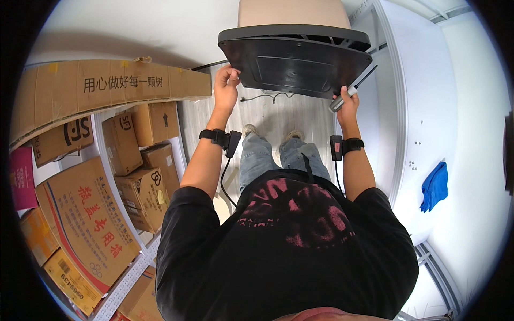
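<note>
Gripped at both sides is a big black plastic seat base (297, 59), underside facing up, with a beige cushion (293, 13) seen beyond it. Its left edge is pinched by the left hand (226, 85), fingers closed on the rim. Over at the right edge, the right hand (347, 101) is wrapped around a screwdriver (350, 90) that's held against the base. Stacked cardboard boxes (120, 160) are shelved well left of the grip, and a blue cloth (435, 186) is hung off to the right.
</note>
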The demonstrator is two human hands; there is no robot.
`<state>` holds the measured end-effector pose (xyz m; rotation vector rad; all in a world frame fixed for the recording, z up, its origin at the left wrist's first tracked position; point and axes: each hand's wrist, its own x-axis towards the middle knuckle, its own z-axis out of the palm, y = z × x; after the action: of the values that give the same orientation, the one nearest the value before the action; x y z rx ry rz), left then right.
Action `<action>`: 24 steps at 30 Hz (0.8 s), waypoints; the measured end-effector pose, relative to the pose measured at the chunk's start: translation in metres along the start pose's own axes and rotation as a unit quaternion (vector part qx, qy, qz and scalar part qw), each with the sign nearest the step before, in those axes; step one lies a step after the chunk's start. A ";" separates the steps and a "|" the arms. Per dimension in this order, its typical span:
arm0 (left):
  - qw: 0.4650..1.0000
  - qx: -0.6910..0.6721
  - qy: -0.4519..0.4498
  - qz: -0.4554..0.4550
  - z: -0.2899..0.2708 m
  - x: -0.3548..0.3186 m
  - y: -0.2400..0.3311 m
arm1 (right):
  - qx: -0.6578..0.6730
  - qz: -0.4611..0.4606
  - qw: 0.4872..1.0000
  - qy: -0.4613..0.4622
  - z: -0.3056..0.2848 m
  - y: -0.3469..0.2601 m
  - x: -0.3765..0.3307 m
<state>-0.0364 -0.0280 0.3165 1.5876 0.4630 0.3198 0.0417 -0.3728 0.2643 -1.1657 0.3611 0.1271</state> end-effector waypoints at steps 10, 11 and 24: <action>0.998 0.052 -0.017 0.013 -0.017 0.008 -0.009 | -0.012 0.004 1.000 0.001 0.000 0.001 -0.011; 0.999 0.031 -0.018 0.004 -0.016 0.007 0.000 | -0.012 0.007 1.000 0.003 -0.001 0.001 -0.012; 0.993 -0.115 -0.014 -0.005 -0.005 0.013 0.055 | -0.028 0.008 1.000 -0.002 0.007 -0.002 0.013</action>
<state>-0.0219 -0.0187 0.3707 1.3630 0.3973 0.3314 0.0561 -0.3682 0.2645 -1.2181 0.3652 0.1556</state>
